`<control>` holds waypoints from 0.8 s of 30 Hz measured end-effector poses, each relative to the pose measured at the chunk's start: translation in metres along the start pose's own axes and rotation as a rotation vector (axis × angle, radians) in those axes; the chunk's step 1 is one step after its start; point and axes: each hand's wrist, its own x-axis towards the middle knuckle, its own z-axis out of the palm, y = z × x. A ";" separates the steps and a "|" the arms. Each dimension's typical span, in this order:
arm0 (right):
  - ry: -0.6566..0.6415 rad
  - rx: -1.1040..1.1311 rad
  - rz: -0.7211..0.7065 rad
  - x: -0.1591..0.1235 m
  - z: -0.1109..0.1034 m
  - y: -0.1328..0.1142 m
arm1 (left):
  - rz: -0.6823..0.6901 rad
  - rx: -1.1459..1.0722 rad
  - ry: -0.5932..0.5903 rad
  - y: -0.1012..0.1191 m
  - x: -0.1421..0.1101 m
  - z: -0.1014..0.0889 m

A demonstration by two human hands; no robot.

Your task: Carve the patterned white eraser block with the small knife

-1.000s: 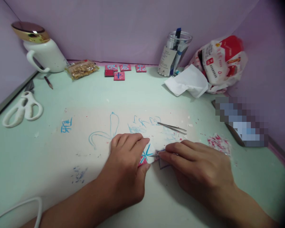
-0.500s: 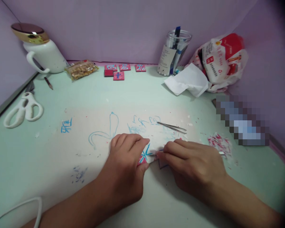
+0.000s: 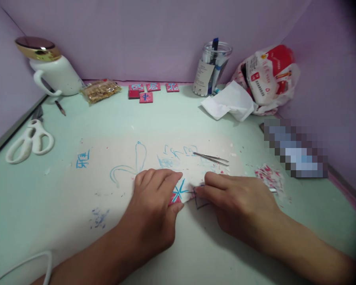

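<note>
Red and white, a blue-marked tile (image 3: 178,193) sits on the tabletop (image 3: 106,122), pinched by the left hand (image 3: 152,211); the right hand (image 3: 240,202) grips a thin pointed tool (image 3: 190,192) at its right side. Metal tweezers (image 3: 212,158) lie beyond, shavings (image 3: 268,177) farther right, scissors (image 3: 25,146) far left.

Beyond the right hand (image 3: 241,204), tweezers (image 3: 207,157) obstruct open tabletop (image 3: 154,122).

The held block (image 3: 178,195) looks matt; the tweezers (image 3: 212,158) are shiny metal; the mug (image 3: 57,75) is glossy beneath its polished lid (image 3: 46,54); the packet (image 3: 101,92) is crinkled, shiny plastic film; the scissors (image 3: 32,135) have smooth plastic handles; the worktop (image 3: 86,118) looks smooth.
</note>
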 end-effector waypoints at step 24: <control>-0.172 0.482 0.366 -0.011 -0.006 0.009 | 0.083 -0.040 0.071 -0.006 0.002 0.003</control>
